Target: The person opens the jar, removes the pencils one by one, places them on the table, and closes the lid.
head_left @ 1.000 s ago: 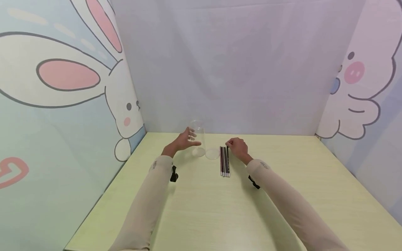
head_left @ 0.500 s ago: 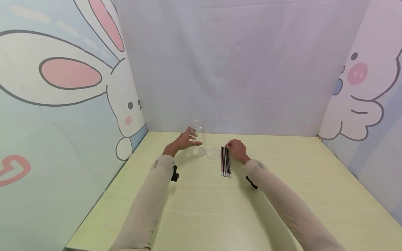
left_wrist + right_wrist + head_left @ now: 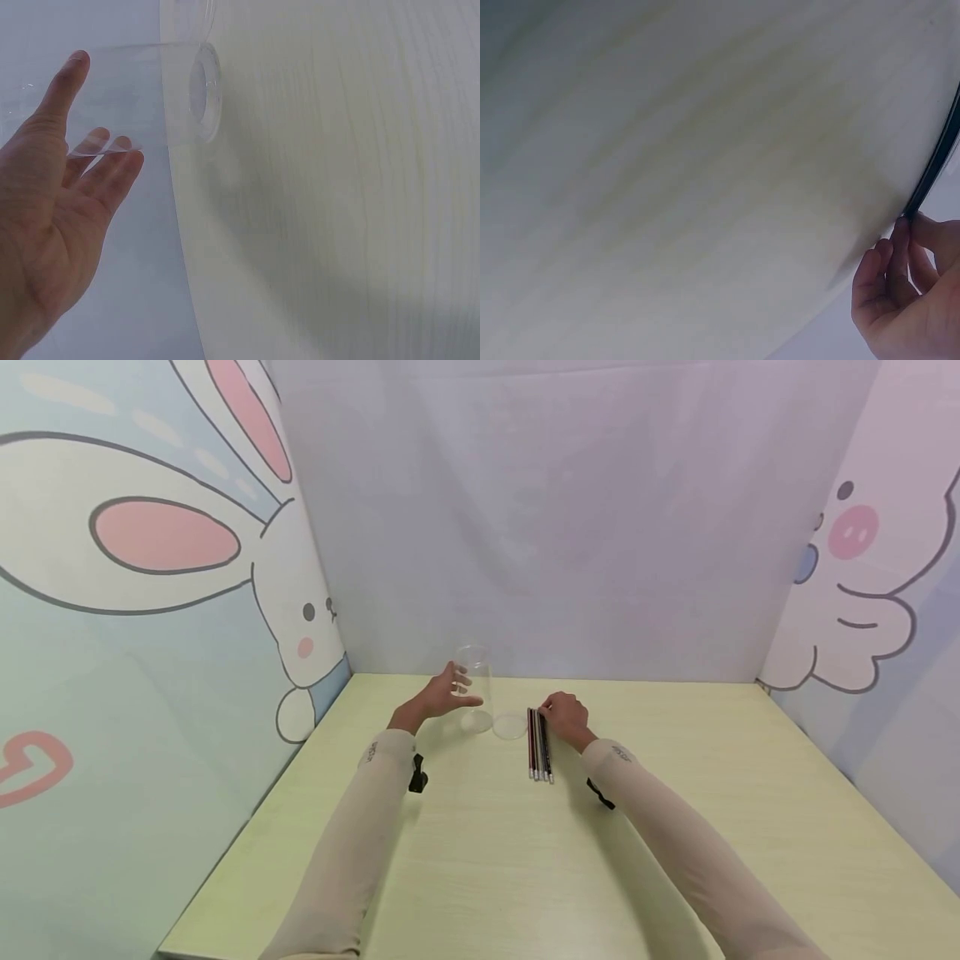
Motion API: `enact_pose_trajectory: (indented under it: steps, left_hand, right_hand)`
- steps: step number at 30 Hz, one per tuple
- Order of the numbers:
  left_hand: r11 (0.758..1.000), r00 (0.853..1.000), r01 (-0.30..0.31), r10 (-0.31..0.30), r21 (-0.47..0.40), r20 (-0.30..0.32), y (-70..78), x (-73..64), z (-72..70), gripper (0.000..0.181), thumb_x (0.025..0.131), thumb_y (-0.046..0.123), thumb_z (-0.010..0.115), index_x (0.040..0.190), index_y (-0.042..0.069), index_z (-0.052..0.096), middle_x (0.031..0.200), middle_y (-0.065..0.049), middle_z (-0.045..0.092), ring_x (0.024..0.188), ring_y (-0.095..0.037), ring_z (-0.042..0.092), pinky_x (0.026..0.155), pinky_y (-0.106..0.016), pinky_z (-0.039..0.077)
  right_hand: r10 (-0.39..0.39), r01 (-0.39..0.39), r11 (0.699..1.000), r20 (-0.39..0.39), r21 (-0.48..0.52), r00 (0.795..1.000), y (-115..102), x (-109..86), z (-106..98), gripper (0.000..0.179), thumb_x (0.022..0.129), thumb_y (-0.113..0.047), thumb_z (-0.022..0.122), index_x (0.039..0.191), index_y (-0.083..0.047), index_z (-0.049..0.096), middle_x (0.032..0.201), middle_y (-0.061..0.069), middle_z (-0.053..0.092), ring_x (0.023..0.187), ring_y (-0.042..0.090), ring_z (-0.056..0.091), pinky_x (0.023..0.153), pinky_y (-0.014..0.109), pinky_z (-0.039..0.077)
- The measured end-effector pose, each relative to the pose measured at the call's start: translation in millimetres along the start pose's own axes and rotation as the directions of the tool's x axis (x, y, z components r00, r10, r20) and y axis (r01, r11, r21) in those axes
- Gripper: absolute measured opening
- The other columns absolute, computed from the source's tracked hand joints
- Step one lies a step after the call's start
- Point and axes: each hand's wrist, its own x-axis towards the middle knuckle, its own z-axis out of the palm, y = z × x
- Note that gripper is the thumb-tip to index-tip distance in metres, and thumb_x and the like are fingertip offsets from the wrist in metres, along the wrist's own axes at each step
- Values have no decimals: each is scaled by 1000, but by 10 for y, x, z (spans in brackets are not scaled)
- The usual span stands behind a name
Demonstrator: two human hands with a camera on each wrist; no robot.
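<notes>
My left hand (image 3: 442, 695) curves round the side of a tall clear cylindrical container (image 3: 127, 90), thumb on one side and fingers on the other. The container stands upright on the table. Just right of its base is a clear round disc (image 3: 510, 727) like a lid. Several dark pencils (image 3: 536, 747) lie side by side beyond that, their white-tipped ends toward me. My right hand (image 3: 567, 718) pinches the far end of the rightmost black pencil (image 3: 939, 154) between thumb and fingertips.
The pale wooden table (image 3: 480, 860) meets a plain grey cloth backdrop (image 3: 555, 527) close behind the container. Cartoon-printed panels (image 3: 157, 693) flank it on both sides.
My right hand has shifted slightly left, closer in to the pencils, and now pinches the rightmost one, whose near end sits slightly apart. The left hand stays at the container.
</notes>
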Motion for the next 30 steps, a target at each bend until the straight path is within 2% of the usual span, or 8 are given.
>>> enact_pose_trajectory:
  steps: [10,17,21,24,27,30]
  left_hand:
    - [1000,1000,-4,4,-2,7,-50,13,20,78,96,31,78,150,2,29,151,-23,48,140,-39,48,114,-51,42]
    - [1000,1000,-5,5,3,6,-47,2,23,77,97,31,77,150,2,29,150,-23,48,140,-40,48,114,-51,42]
    - [1000,1000,-2,2,-8,5,-34,-6,26,76,97,29,77,150,2,29,150,-24,49,140,-40,48,113,-52,42]
    - [1000,1000,-1,1,-9,3,-27,-1,26,75,97,28,77,149,2,30,150,-25,49,139,-40,49,113,-52,43]
    - [1000,1000,-1,1,-6,-1,-20,10,17,77,97,29,77,149,-1,30,150,-27,48,139,-41,49,113,-52,43]
    - [1000,1000,1,-1,0,-4,-10,18,-1,80,96,31,78,151,-2,29,151,-26,48,139,-41,49,113,-53,43]
  right_hand:
    - [-17,17,1000,4,-7,1000,36,-14,19,22,101,-22,68,106,-3,79,106,14,77,78,25,71,60,38,57]
    - [-38,38,999,3,-18,999,52,23,5,27,105,-25,62,110,-3,78,106,13,77,66,19,63,52,32,48]
    - [-93,93,996,5,5,996,-3,38,-30,31,108,-26,55,113,-4,76,106,13,76,64,19,57,51,29,40]
    - [-162,162,987,22,10,987,-59,51,-36,33,109,-29,54,120,-6,75,115,12,76,69,20,62,50,28,39]
    - [-222,223,975,41,-2,974,-136,63,-33,38,107,-36,59,128,-8,73,124,11,74,77,23,70,49,28,44]
    - [-250,251,968,77,-7,965,-228,54,-27,48,103,-45,64,134,-9,70,121,14,74,83,27,73,55,34,52]
